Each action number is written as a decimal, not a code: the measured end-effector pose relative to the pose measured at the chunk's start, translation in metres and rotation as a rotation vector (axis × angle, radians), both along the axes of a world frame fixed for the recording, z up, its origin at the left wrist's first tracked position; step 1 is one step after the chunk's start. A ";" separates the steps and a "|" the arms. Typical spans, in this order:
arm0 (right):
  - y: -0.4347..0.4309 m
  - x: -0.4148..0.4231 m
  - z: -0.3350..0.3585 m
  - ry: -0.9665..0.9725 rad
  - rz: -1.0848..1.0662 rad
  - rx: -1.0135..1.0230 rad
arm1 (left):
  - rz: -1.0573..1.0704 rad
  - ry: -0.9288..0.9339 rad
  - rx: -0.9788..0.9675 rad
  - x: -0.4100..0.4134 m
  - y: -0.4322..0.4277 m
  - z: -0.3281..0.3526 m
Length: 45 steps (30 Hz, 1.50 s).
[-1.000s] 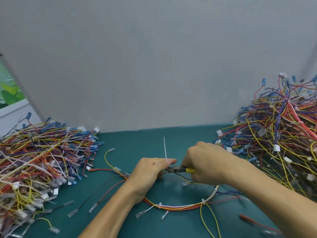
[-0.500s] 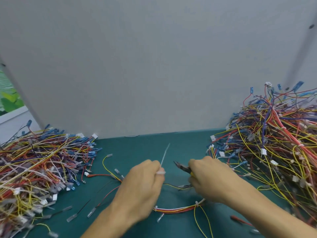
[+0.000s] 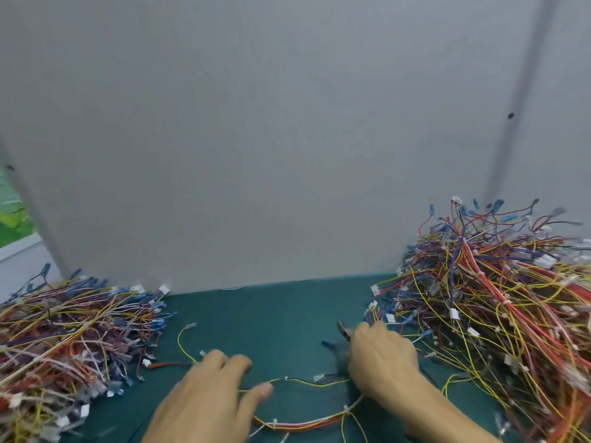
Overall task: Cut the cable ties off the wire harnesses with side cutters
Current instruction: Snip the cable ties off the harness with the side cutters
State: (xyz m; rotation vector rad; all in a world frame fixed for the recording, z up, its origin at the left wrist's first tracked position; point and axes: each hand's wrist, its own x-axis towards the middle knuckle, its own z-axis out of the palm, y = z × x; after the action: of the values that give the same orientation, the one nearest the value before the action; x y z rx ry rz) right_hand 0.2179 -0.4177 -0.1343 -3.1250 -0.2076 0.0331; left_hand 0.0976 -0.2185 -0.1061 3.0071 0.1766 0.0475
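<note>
The harness (image 3: 303,423) I'm on lies flat on the teal tabletop (image 3: 271,314). Its red/white/yellow bundle runs just below & btw my two sets of fingers. Two white cable ties (image 3: 346,409) are still on it, one below my left thumb tip, the other by my right wrist. A thin yellow wire (image 3: 300,381) runs from that thumb tip across to the heel of the right hand (image 3: 380,366).

That hand grips the side cutters (image 3: 344,330), w/ fingers curled round the hidden handles. Only the dark nose pokes out up-left of the knuckles, clear of the bundle. It's too blurred to say how the jaws stand.

The left hand (image 3: 208,401) is palm down, fingers (image 3: 230,362) fairly straight & loosely spread, thumb out sideways. It's motion-blurred, so I can't tell if anything sits under the palm.

A low wire pile (image 3: 73,334) lies left of the left fingers. A taller wire heap (image 3: 495,314) is right of the right fingers, its nearest strands just beside the knuckles. A grey panel (image 3: 256,139) stands beyond the fingertips.
</note>
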 end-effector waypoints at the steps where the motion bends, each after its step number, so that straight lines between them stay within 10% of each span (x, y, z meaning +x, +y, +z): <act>1: -0.001 0.002 0.001 -0.009 -0.014 0.005 | 0.104 -0.045 -0.013 0.007 0.007 0.005; 10: -0.007 0.017 -0.009 0.067 -0.105 0.017 | 0.496 0.273 0.016 0.064 0.036 -0.030; 18: -0.014 0.017 -0.009 0.069 -0.212 0.373 | 0.553 0.122 -0.203 0.076 0.022 -0.033; 30: -0.028 -0.011 0.061 -0.116 0.146 1.244 | 0.194 -0.595 -1.233 0.037 0.025 0.036; 45: -0.044 -0.041 0.029 0.288 0.057 2.059 | 0.112 -0.617 -1.785 0.009 -0.021 0.015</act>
State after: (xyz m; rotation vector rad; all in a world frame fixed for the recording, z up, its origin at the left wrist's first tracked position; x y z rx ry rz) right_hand 0.1768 -0.4613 -0.1054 -1.0452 -0.1372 0.1426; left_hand 0.1068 -0.2397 -0.0910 1.1233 0.1640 0.4933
